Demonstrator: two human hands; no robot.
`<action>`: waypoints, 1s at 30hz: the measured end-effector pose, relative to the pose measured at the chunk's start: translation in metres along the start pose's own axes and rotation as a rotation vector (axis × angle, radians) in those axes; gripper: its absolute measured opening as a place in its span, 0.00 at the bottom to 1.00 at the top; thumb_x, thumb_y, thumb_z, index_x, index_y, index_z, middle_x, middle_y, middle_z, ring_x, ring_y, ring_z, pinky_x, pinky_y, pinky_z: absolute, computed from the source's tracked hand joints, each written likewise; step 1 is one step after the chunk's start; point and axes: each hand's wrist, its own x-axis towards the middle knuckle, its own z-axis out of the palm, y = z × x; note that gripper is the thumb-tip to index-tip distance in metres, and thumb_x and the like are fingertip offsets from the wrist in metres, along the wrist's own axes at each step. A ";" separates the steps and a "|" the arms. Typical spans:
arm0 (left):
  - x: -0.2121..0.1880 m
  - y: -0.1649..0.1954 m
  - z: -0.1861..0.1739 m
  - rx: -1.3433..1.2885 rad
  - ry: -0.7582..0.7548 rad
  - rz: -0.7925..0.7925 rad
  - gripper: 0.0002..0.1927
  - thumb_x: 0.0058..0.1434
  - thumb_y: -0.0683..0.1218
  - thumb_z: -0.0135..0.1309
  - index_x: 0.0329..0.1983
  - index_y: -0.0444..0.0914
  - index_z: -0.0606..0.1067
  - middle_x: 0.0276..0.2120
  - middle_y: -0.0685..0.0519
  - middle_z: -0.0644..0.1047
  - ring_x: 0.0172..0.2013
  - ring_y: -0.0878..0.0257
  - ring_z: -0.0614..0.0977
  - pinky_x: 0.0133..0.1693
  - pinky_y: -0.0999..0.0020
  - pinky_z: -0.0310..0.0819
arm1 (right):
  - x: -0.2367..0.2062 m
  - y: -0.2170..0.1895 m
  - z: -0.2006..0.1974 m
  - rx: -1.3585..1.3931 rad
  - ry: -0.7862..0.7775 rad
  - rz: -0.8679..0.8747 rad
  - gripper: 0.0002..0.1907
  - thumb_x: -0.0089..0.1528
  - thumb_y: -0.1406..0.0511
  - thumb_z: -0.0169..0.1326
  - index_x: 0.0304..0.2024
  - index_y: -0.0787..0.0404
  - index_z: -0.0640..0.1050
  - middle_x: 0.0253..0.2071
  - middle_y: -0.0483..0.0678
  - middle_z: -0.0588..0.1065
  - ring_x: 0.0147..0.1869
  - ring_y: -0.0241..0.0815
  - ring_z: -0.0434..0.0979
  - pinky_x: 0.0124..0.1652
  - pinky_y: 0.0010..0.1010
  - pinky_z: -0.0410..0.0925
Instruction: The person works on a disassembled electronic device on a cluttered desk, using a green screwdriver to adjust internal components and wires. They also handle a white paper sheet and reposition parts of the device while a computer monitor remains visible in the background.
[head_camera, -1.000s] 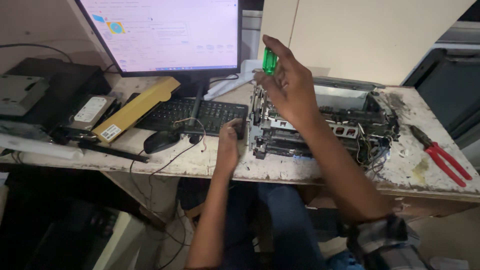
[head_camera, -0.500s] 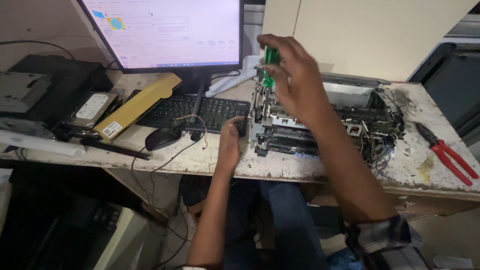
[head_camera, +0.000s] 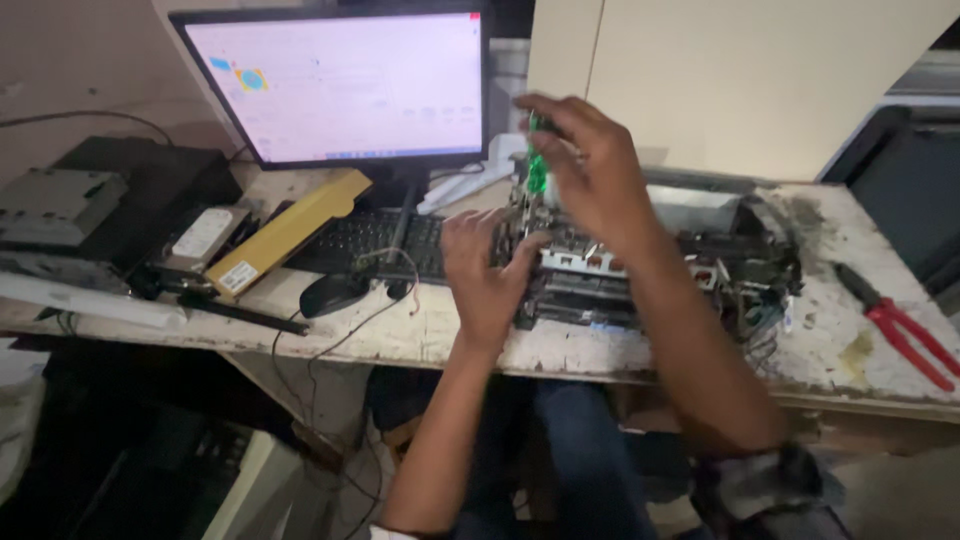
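An opened printer mechanism (head_camera: 700, 265), dark with metal parts and wires, lies on the worn white desk (head_camera: 420, 335). My right hand (head_camera: 590, 170) is shut on a screwdriver with a green handle (head_camera: 537, 165), held upright over the mechanism's left end. My left hand (head_camera: 485, 270) rests against the left side of the mechanism, fingers spread on its frame, right next to the black keyboard (head_camera: 370, 240). The screwdriver's tip is hidden behind my hands.
A lit monitor (head_camera: 340, 85) stands at the back. A yellow box (head_camera: 285, 230), a hard drive (head_camera: 200, 235), a black mouse (head_camera: 330, 292) and a dark device (head_camera: 90, 205) lie at the left. Red-handled pliers (head_camera: 905, 335) lie at the right edge.
My left hand has moved up from the desk edge onto the mechanism's left side. My right hand with the screwdriver has lowered slightly toward the mechanism.
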 end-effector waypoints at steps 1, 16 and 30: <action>0.006 0.004 0.005 -0.046 -0.007 -0.074 0.18 0.52 0.44 0.69 0.44 0.34 0.79 0.39 0.45 0.80 0.44 0.49 0.79 0.50 0.58 0.72 | 0.000 -0.002 0.000 -0.113 0.028 0.052 0.15 0.69 0.65 0.57 0.58 0.60 0.79 0.47 0.48 0.74 0.50 0.39 0.76 0.50 0.30 0.73; 0.009 -0.029 0.050 -0.514 -0.175 -0.496 0.12 0.73 0.45 0.47 0.48 0.33 0.78 0.35 0.49 0.76 0.34 0.64 0.75 0.39 0.67 0.68 | 0.005 -0.026 -0.002 -0.296 0.044 0.156 0.19 0.63 0.65 0.65 0.56 0.59 0.81 0.49 0.56 0.73 0.52 0.47 0.78 0.49 0.35 0.74; 0.020 -0.027 0.037 -0.475 -0.210 -0.382 0.13 0.67 0.48 0.52 0.47 0.35 0.79 0.28 0.48 0.74 0.29 0.60 0.76 0.33 0.61 0.68 | 0.006 -0.033 0.006 -0.466 0.137 0.007 0.18 0.60 0.68 0.64 0.53 0.63 0.81 0.39 0.52 0.76 0.43 0.44 0.78 0.47 0.32 0.73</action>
